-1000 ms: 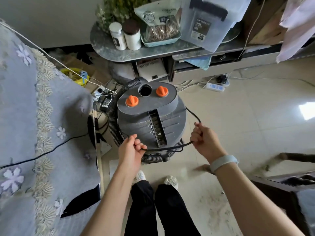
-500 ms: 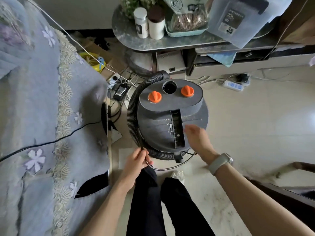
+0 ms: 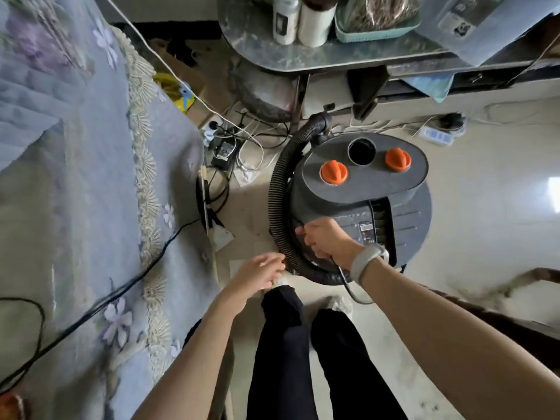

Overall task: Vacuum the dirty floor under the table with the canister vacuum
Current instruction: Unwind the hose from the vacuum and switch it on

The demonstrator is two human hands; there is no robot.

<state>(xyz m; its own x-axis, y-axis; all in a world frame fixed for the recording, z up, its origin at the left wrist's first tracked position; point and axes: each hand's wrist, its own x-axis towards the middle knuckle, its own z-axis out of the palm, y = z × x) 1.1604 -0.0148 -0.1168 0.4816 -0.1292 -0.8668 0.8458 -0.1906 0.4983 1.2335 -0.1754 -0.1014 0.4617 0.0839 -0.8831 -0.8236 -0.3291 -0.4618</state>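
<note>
**Beside the vacuum, both hands at the hose**

Left of the vacuum (image 3: 360,204), a large grey cloth (image 3: 75,192) with flower patterns is seen, and a black cable (image 3: 145,268) is laid across it. Beyond the vacuum, a grey shelf (image 3: 272,56) is loaded with two white bottles (image 3: 303,19) and a green tray (image 3: 378,31). The vacuum itself is stood on the pale floor (image 3: 491,237), between the cloth and a bright patch of floor at the right. Around the vacuum's left and near sides a black ribbed hose (image 3: 277,201) is curled. On the vacuum's top, two orange knobs (image 3: 334,172) are set either side of a round port (image 3: 361,151). Over the near left edge of the vacuum, the right hand (image 3: 327,237) is curled, and a thin cord (image 3: 348,286) is gripped in it, trailing down toward the feet. Just left of the hose's near bend, the left hand (image 3: 257,274) is held with fingers loosely extended; whether anything is pinched there cannot be told. A pale band (image 3: 366,263) is worn on the right wrist.
</note>
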